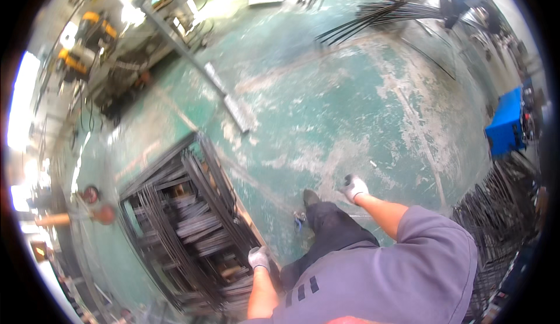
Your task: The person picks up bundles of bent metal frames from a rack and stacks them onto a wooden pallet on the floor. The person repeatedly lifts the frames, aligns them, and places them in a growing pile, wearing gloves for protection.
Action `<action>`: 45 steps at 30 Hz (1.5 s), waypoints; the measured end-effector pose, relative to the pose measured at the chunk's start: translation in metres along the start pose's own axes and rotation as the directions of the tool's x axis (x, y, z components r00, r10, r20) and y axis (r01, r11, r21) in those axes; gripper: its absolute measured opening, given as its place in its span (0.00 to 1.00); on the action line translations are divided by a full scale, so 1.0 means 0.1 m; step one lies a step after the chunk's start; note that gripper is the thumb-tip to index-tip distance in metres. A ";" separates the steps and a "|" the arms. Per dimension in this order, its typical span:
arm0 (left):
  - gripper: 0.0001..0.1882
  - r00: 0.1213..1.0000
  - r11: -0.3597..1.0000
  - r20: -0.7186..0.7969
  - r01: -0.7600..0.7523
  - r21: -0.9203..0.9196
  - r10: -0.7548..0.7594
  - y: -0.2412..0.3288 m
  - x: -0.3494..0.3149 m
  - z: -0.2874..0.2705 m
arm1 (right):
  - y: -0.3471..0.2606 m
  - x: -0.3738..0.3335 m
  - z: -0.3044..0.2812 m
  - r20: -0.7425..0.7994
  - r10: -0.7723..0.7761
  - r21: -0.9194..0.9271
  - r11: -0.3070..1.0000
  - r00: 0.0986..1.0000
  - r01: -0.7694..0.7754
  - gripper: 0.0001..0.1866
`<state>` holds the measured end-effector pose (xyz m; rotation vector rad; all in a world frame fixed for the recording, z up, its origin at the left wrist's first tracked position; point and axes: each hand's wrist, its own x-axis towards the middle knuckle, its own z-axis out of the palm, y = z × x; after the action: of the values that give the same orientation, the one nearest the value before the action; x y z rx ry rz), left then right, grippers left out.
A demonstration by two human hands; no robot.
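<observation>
My left hand point(258, 258), in a pale work glove, hangs at my left side by the edge of a large stack of dark metal frames and bars point(198, 225). Its fingers are curled in, and nothing shows in them. My right hand point(354, 188), gloved in white with dark fingertips, is held out ahead of my body over the green floor. Those fingers are bent in too, with no object visible in them. A small blue and metallic item point(299, 220), too small to name, shows beside my leg.
The worn green floor point(326, 108) spreads ahead. A grey metal post point(186, 50) slants across the left. Long dark rods point(379, 18) jut out at the far right. A blue box-shaped machine point(505, 123) stands right, above piled dark metal pieces point(496, 207). Yellow-and-black equipment point(87, 41) stands far left.
</observation>
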<state>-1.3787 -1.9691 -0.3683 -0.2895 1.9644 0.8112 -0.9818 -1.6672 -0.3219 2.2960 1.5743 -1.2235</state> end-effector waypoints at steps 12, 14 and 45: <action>0.29 0.831 0.924 0.444 -0.383 0.023 0.333 3.22 -0.77 2.80 | -0.85 1.36 -3.09 -0.549 -0.071 0.212 0.952 0.833 0.221 0.39; 0.28 0.823 0.935 0.468 -0.355 -0.017 0.321 3.72 -0.93 3.15 | -1.25 1.75 -3.67 -0.652 -0.169 0.151 0.927 0.740 0.345 0.39; 0.29 0.003 0.887 0.981 0.426 -0.179 0.196 9.08 -3.26 9.53 | -4.36 4.73 -8.51 -0.380 -0.314 0.023 0.937 0.870 0.349 0.35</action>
<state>-1.0146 -0.7116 -0.0164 -0.0449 0.2545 0.9233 -0.8002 -0.6985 0.0868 2.5030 2.1623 -0.9703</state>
